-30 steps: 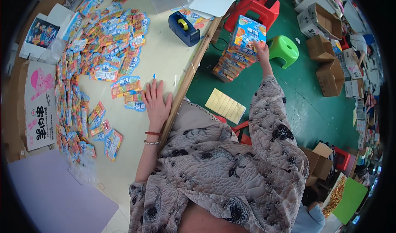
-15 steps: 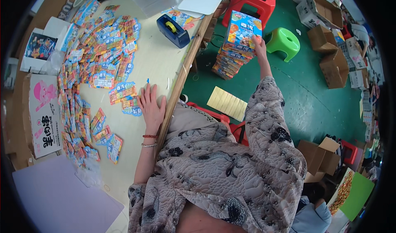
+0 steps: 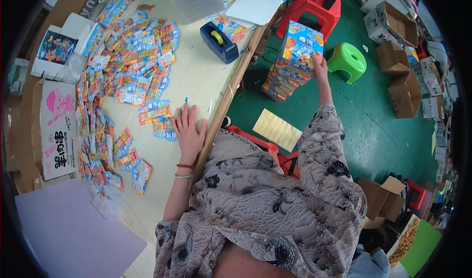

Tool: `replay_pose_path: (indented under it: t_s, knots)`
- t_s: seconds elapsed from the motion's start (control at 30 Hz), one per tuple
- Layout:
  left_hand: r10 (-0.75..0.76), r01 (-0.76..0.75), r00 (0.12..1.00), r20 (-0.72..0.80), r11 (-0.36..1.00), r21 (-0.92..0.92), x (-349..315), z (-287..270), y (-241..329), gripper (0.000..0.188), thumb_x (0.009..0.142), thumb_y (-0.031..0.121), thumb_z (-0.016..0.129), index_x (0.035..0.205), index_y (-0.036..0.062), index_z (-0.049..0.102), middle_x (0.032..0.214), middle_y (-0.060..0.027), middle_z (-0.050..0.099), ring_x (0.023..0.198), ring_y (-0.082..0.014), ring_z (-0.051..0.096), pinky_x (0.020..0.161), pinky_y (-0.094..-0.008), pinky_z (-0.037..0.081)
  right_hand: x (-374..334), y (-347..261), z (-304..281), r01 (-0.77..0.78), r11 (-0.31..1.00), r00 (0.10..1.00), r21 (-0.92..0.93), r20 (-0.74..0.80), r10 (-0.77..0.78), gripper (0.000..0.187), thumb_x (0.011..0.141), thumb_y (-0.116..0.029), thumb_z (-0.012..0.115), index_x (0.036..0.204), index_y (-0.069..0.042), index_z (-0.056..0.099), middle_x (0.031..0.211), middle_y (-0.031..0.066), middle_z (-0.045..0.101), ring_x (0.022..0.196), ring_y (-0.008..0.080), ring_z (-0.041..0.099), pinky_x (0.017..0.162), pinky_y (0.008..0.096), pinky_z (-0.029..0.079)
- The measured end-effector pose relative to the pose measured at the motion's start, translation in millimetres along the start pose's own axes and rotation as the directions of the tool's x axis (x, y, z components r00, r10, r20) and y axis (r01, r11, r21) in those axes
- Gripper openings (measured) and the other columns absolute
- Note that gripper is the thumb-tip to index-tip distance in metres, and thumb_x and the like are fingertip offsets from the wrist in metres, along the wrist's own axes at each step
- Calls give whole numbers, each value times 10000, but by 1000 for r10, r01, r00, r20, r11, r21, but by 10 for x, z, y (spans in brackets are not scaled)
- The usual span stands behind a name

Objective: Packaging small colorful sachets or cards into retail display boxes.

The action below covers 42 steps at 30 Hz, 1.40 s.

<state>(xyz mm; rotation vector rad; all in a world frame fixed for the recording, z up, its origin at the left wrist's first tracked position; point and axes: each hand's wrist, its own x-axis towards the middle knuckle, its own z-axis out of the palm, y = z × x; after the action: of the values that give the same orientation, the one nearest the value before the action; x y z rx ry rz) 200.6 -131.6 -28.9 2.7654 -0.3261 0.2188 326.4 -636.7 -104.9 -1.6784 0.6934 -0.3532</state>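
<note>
My left hand point(image 3: 189, 134) lies flat on the tabletop by its wooden edge, fingers stretched out and holding nothing. Just beyond its fingertips are small colourful packets point(image 3: 164, 129) and a tiny blue scrap point(image 3: 186, 100). Reaching down over the edge, my right hand point(image 3: 319, 66) grips the right side of a blue and orange printed box point(image 3: 303, 39). That box tops a tall stack of similar boxes point(image 3: 285, 79) standing beside the table. Part of the right fingers is hidden against the box.
A heap of packets point(image 3: 132, 57) spreads over the table, with a blue tape dispenser point(image 3: 220, 42) and clear plastic bin point(image 3: 194, 0) behind. Around the stack are a green stool point(image 3: 347, 61), red stool point(image 3: 314, 12) and yellow panel point(image 3: 277, 129). Open cartons point(image 3: 405, 91) stand right.
The whole view has shifted a little, so everything appears slightly farther right and mostly lower. My left hand stays flat on the table, and my right hand keeps its hold on the top box.
</note>
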Motion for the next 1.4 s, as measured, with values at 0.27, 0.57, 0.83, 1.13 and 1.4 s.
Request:
replay_pose_path:
  t_s: [0.27,0.57,0.83,1.13,1.4]
  knots:
    - [6,-6,1000,-8,1000,-11,20,-10,10,551,900,312,546,1392,108,403,1488,-99,317,1386,-323,242,1144,-486,96,-32,-1,52,13,1000,1000,10,-21,-13,696,817,-551,647,1289,-60,502,1084,49,590,878,128,565,659,262,459]
    - [9,-11,999,-43,999,-38,66,-29,47,551,894,335,547,1374,92,424,1474,-119,327,1374,-344,256,1138,-503,99,131,68,-84,76,997,996,12,-43,-75,708,841,-563,602,1318,-55,477,1144,62,570,945,166,542,704,300,448]
    - [-11,8,999,-51,998,-55,-29,1,38,572,890,362,527,1374,75,420,1480,-131,314,1381,-356,249,1139,-518,105,276,80,-317,276,902,942,-332,-92,-322,660,892,-462,587,1319,26,461,1195,172,565,1093,235,547,875,361,458]
    - [-39,23,994,-104,989,-146,-18,-107,31,635,869,276,591,1418,66,352,1519,-204,196,1414,-404,131,1138,-539,76,-203,-1998,917,619,774,778,-133,-35,-627,294,919,-216,597,1080,24,653,1023,118,683,948,151,619,842,298,472]
    - [-53,46,998,-32,980,-193,-7,-33,36,585,872,248,572,1395,70,378,1481,-212,273,1388,-393,218,1126,-555,114,1235,-2504,2119,589,184,685,-787,365,-631,797,720,-269,708,1418,-137,345,1342,185,449,1304,375,357,1036,469,344]
